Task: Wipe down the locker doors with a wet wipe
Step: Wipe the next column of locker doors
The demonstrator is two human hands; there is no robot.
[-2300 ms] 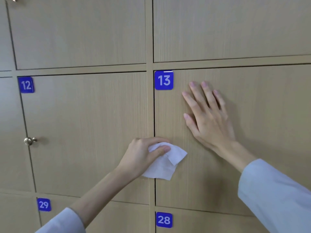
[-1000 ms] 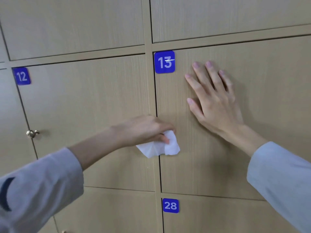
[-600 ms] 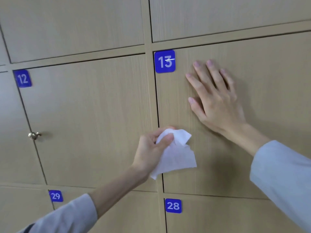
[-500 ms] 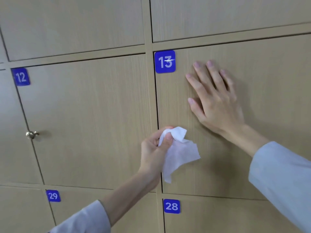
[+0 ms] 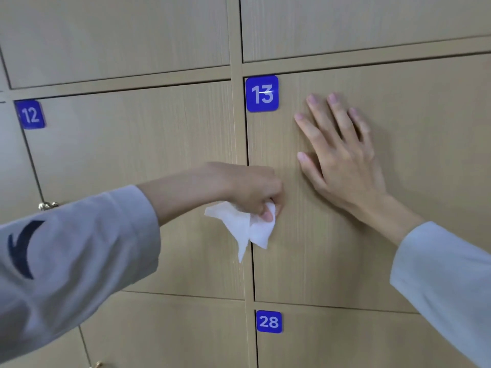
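Head view: wet wipe is bunched in the left hand, thumb and curled fingers pinching its top edge, the knuckles at the left edge of door 13 just past the vertical frame strip, and the loose tail hangs across that strip, probably so the edge and gap get wiped. Right hand lies flat on door 13, fingers straight and spread beside the blue 13 plate, gripping nothing; my guess is it braces the door against the wiping push. Door 12 sits left, the 28 plate below.
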